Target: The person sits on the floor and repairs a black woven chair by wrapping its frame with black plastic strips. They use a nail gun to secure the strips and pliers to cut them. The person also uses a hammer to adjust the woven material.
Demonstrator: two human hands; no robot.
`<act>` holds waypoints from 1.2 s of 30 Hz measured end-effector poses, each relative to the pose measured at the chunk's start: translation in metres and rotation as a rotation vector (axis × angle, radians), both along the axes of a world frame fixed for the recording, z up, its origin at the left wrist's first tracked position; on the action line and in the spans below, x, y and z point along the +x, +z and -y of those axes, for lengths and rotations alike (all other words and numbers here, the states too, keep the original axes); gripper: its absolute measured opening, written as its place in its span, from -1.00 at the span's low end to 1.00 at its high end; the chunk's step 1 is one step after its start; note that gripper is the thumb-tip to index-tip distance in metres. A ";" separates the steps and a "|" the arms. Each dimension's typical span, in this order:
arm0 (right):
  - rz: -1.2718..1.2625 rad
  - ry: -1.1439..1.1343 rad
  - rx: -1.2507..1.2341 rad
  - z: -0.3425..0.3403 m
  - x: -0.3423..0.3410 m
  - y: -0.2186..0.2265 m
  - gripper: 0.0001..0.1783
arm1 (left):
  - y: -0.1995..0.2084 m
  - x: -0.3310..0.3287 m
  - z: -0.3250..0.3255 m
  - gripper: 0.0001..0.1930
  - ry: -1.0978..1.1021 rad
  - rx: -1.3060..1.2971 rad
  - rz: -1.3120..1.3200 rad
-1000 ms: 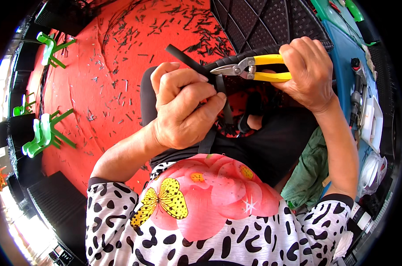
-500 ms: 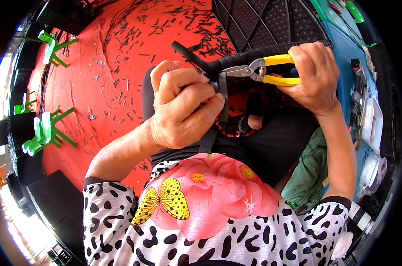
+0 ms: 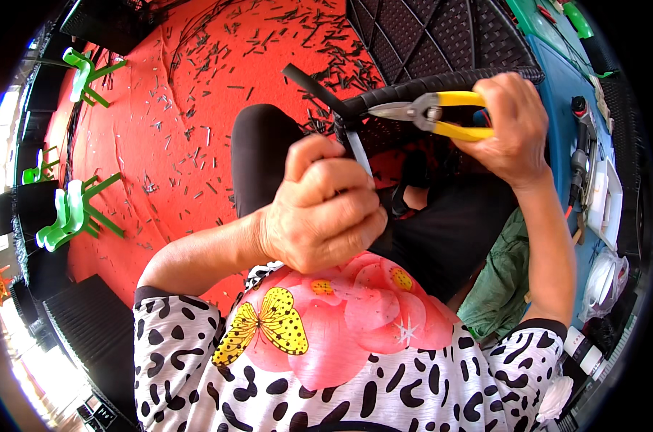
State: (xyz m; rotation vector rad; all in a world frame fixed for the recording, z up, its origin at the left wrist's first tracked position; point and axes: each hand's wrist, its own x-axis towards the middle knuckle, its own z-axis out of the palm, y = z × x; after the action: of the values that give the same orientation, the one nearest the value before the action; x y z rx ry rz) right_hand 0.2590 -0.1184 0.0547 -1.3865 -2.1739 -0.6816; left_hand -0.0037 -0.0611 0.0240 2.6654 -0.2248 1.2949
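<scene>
My left hand (image 3: 328,205) is closed in a fist around a dark flat strip (image 3: 359,153), which runs taut up to the end of a wrapped black frame bar (image 3: 413,90). Another piece of black strip (image 3: 313,88) sticks out from that same bar end, up and to the left. In my right hand (image 3: 513,126) are snips with yellow handles (image 3: 464,132). Their metal jaws look closed and point left, just beside the bar end. The bar edges a black woven panel (image 3: 441,36), seemingly part of a wicker furniture piece.
Black strip offcuts (image 3: 326,43) litter the red floor (image 3: 146,144). Green plastic stools (image 3: 74,216) stand at the left. On the right, a blue surface (image 3: 556,79) carries a power tool (image 3: 579,151) and a white tray (image 3: 605,198). Green cloth (image 3: 499,277) lies by my right leg.
My left hand has moved down and toward my body, drawing the strip tight. The snips have shifted slightly right, and their jaws have come off the strip.
</scene>
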 end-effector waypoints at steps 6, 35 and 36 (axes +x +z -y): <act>-0.229 -0.559 -0.136 0.098 0.059 -0.020 -0.34 | -0.027 -0.027 0.004 -0.79 -0.128 -0.189 -0.414; -0.440 -0.614 -0.205 0.175 0.068 -0.012 -0.57 | 0.040 0.020 -0.021 -0.96 0.299 -0.682 -0.216; -0.388 -0.445 -0.160 0.139 0.048 -0.006 -0.56 | 0.040 0.016 -0.020 -0.96 0.320 -0.799 -0.217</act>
State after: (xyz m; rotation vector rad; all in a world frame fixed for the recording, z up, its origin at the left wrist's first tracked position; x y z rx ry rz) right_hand 0.3071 -0.2570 0.0484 -1.9334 -1.6595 -0.3464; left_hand 0.0128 -0.0410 0.0642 2.1408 0.6361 0.8769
